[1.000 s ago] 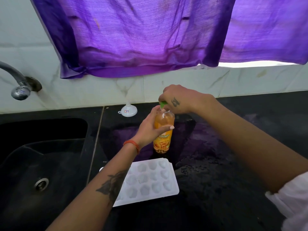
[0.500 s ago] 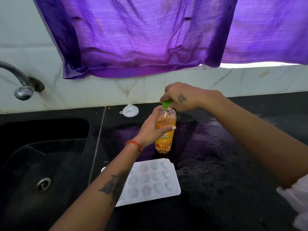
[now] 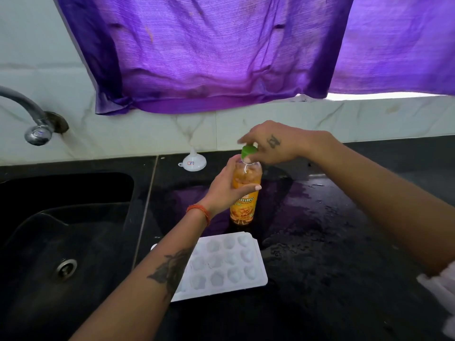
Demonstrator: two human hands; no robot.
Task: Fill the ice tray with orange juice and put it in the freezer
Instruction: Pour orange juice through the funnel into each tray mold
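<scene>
Step in hand looks like uncapping: left hand [image 3: 227, 187] grips juice bottle [image 3: 243, 193] upright on table [image 3: 332, 230], right hand [image 3: 268, 143] pinches green cap [image 3: 248, 150], ice tray [image 3: 226, 264] sits empty just in front w/ nothing poured, so next needs cap off & a steady tilt over tray.

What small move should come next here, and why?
Probably finish twisting the green cap off. The right hand pinches it atop the juice bottle, which the left hand grips upright on the counter. The ice tray in front shows no juice, so pouring waits on the cap.
</scene>
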